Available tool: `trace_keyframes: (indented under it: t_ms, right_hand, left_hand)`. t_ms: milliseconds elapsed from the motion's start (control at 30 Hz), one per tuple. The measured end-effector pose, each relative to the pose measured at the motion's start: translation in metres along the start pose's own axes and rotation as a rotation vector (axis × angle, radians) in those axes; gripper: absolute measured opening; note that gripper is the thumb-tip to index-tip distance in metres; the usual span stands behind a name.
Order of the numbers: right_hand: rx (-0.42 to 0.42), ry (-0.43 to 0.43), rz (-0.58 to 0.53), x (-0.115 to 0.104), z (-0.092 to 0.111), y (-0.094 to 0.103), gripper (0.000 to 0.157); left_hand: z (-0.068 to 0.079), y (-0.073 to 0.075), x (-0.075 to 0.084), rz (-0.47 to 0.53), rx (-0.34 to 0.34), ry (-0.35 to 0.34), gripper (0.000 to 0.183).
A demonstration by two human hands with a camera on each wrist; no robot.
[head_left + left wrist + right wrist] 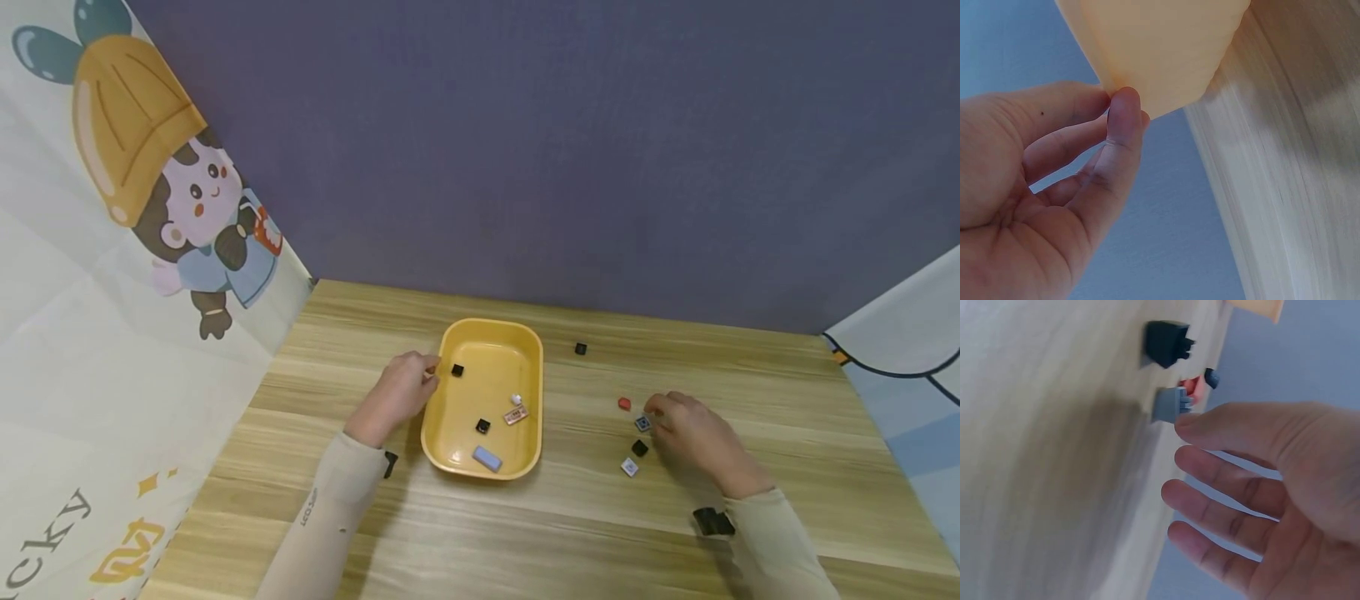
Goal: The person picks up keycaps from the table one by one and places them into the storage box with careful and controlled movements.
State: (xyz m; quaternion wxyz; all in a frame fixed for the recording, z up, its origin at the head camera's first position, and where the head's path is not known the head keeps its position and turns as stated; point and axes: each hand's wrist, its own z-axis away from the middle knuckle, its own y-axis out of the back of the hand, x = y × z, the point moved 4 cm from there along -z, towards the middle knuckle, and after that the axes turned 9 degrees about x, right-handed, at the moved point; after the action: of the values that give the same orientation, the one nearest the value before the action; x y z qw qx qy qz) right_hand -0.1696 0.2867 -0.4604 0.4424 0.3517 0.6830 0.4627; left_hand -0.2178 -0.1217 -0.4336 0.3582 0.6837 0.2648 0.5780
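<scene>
My left hand [401, 387] pinches the left rim of a yellow tray [491, 357] between thumb and fingers, as the left wrist view shows close up. On the table to the right, my right hand [693, 437] hovers with loosely bent fingers. Its thumb tip is right at a grey keycap [1166, 405], which lies with its underside up. Around that one lie a red keycap [624, 403], a black keycap [640, 448] and a white keycap [629, 467]. Nothing shows between the right fingers.
Inside the tray are two black keycaps [483, 426], a small white piece [516, 399], a pink printed keycap [516, 415] and a long lavender keycap [487, 459]. Another black keycap [581, 348] lies near the table's back edge, before a dark blue wall [570, 167].
</scene>
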Motion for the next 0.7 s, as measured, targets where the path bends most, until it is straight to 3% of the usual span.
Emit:
trace_keyframes:
  t_ms: [300,700]
  right_hand:
    - [-0.012,-0.015,-0.015,0.006,0.001,-0.012,0.023]
    - [0.002,-0.024,0.003,0.007,0.001,-0.011,0.019]
  left_hand:
    - [0.0,0.0,0.0,0.004,0.003,-0.007,0.036]
    - [0.0,0.0,0.0,-0.006,-0.004,0.004,0.037]
